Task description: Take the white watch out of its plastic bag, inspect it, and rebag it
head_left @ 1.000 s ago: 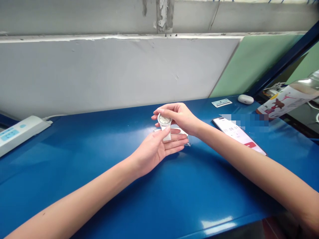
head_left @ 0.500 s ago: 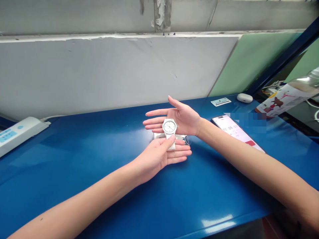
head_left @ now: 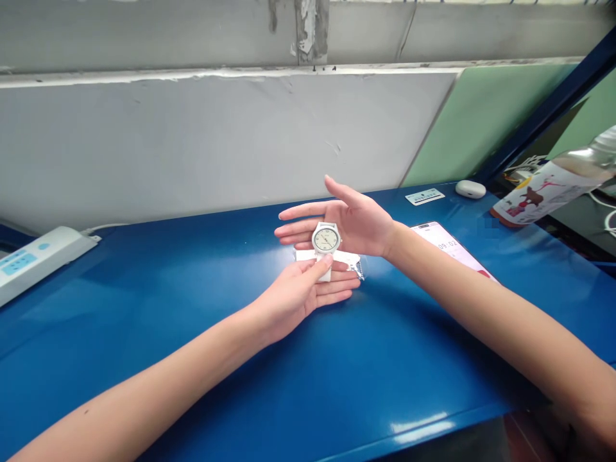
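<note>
A white wristwatch with a round dial faces up between my hands. Its lower strap is pinched under the thumb of my left hand, whose other fingers stretch out flat to the right beneath it. Just behind the watch, my right hand is spread with the palm showing, fingers pointing left and thumb up. The watch overlaps its palm and fingers; whether they touch I cannot tell. Under the hands lies a clear plastic packet with something white in it, largely covered.
On the blue table a white power strip lies at the left. Beyond my right forearm are a phone with a running timer, a card, a white earbud case and a tilted drink bottle. A wall rises behind.
My left hand and the watch have shifted slightly left and up in the view. My right hand has turned a little and stays spread. The phone's timer has advanced one second.
</note>
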The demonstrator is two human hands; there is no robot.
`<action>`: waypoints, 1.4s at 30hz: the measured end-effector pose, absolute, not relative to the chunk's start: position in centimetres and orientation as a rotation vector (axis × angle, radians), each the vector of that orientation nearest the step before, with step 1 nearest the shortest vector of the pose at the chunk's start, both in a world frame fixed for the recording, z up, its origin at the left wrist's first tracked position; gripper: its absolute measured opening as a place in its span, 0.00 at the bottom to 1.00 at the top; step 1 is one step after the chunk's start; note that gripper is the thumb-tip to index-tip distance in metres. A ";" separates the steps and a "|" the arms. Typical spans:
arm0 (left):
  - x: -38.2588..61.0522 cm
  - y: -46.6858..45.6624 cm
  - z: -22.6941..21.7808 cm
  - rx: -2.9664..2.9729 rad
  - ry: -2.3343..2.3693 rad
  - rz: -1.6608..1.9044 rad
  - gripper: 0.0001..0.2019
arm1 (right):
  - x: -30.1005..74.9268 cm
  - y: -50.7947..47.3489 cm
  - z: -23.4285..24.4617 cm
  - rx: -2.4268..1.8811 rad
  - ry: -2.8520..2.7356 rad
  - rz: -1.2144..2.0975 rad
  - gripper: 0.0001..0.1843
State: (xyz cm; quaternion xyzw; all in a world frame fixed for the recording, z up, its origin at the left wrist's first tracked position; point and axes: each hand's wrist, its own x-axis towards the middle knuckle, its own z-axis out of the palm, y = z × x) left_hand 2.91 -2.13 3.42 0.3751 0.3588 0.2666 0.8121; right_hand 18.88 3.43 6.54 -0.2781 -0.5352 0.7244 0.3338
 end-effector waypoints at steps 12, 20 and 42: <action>1.2 -0.1 3.3 1.585 1.026 0.959 0.14 | 22.4 0.7 8.1 -0.925 -1.892 1.045 0.16; 1.3 -1.0 1.7 2.081 1.017 0.908 0.12 | 23.5 -3.4 3.7 -0.991 -1.925 0.510 0.18; 1.1 0.4 0.1 2.319 0.969 0.685 0.24 | 30.3 -0.9 2.7 -1.102 -2.182 0.461 0.13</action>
